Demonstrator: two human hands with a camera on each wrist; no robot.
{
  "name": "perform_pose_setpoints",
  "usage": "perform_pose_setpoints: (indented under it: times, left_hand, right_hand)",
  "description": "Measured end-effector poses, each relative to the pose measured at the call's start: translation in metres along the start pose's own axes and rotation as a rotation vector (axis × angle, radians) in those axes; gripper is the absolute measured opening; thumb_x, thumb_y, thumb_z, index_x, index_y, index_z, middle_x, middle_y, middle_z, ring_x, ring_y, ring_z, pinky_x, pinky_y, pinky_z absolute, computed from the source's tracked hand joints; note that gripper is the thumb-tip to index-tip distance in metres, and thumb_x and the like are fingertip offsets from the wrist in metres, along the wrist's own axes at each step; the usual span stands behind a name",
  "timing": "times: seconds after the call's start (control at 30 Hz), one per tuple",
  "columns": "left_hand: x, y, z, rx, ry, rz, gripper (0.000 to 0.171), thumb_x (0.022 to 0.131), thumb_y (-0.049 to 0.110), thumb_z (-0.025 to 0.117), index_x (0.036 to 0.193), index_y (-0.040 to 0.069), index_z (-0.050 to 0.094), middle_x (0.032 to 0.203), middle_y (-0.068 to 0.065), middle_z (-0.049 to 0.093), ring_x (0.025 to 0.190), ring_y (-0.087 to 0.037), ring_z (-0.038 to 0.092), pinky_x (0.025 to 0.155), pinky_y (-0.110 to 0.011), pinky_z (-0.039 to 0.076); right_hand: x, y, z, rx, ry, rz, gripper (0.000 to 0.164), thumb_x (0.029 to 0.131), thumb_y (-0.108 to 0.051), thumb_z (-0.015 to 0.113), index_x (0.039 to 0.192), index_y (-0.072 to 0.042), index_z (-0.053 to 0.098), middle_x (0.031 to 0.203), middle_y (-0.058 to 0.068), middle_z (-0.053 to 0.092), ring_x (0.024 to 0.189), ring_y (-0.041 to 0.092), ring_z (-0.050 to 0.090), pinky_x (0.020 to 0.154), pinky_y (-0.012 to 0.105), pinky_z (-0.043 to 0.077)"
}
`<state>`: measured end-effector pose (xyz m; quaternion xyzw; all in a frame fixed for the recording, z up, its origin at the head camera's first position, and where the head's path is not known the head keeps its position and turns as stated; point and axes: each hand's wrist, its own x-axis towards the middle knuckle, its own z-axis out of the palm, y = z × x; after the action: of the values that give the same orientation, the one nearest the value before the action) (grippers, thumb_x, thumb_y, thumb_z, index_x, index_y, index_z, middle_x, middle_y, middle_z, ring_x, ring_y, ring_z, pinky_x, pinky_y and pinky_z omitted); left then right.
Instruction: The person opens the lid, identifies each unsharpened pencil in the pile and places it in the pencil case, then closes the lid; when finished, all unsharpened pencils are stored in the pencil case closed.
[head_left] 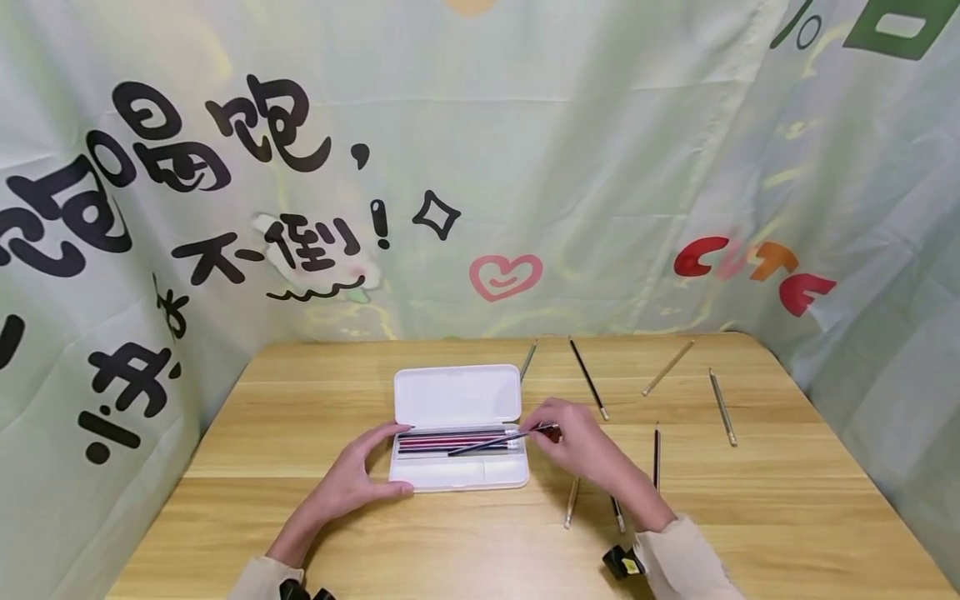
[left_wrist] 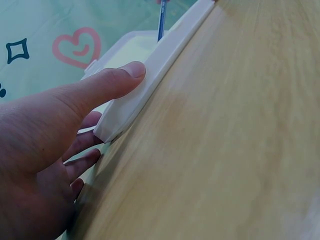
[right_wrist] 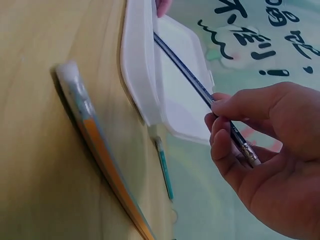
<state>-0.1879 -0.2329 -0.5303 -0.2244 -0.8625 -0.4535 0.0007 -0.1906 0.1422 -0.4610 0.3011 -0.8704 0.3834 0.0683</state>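
A white pencil case (head_left: pixel 459 479) lies on the table with its lid (head_left: pixel 457 396) tipped back. Several pencils (head_left: pixel 438 443) lie side by side in its upper compartment. My left hand (head_left: pixel 347 482) holds the case at its left end; in the left wrist view, the thumb (left_wrist: pixel 117 80) presses the near wall while the other fingers are partly hidden behind the case. My right hand (head_left: pixel 583 442) pinches a dark pencil (right_wrist: pixel 187 75) near its eraser end. That pencil slants down to the left over the open compartment, its far tip at the case.
Loose pencils lie behind and right of the case: a green one (head_left: pixel 528 360), black ones (head_left: pixel 588 379) (head_left: pixel 657 458), a wooden-coloured one (head_left: pixel 667 368) and a grey-green one (head_left: pixel 723 408). More (head_left: pixel 572 504) lie beneath the right forearm. A printed curtain (head_left: pixel 600 208) hangs behind the table.
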Motion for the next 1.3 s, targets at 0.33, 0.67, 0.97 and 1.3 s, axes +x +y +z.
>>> perform_pose_setpoints:
  times: [0.33,0.67,0.97,1.3]
  left_hand:
    - [0.0,0.002,-0.002,-0.018,0.004,0.0,0.082,0.071,0.036,0.095,0.143,0.022,0.059,0.15,-0.015,0.052,0.14,-0.042,0.044,0.112,-0.07,0.03]
    - [0.0,0.001,-0.003,-0.009,-0.003,-0.006,0.082,0.072,0.04,0.094,0.143,0.022,0.058,0.151,-0.014,0.052,0.141,-0.042,0.043,0.113,-0.07,0.029]
    - [0.002,0.0,-0.002,0.008,-0.005,-0.003,0.082,0.073,0.044,0.093,0.144,0.023,0.058,0.152,-0.014,0.051,0.141,-0.042,0.043,0.113,-0.07,0.029]
    - [0.0,0.0,-0.002,-0.001,-0.002,-0.019,0.081,0.072,0.042,0.094,0.143,0.025,0.058,0.152,-0.016,0.05,0.141,-0.044,0.042,0.112,-0.072,0.028]
  right_hand:
    - [0.007,-0.006,0.029,0.033,-0.043,0.025,0.018,0.091,0.01,0.067,0.099,-0.003,0.078,0.098,0.006,0.071,0.083,0.013,0.063,0.069,0.022,0.056]
    - [0.023,-0.014,0.053,-0.05,-0.096,0.018,0.015,0.09,0.006,0.072,0.094,-0.006,0.08,0.091,0.002,0.072,0.08,0.009,0.063,0.071,0.022,0.057]
    - [0.027,-0.011,0.055,-0.046,-0.13,0.037,0.015,0.091,0.006,0.072,0.093,-0.006,0.08,0.09,0.001,0.071,0.076,0.009,0.061,0.067,0.021,0.055]
    - [0.03,-0.002,0.043,0.132,0.023,0.1,0.013,0.091,0.002,0.074,0.103,-0.001,0.077,0.092,0.006,0.071,0.079,0.015,0.065,0.067,0.024,0.058]
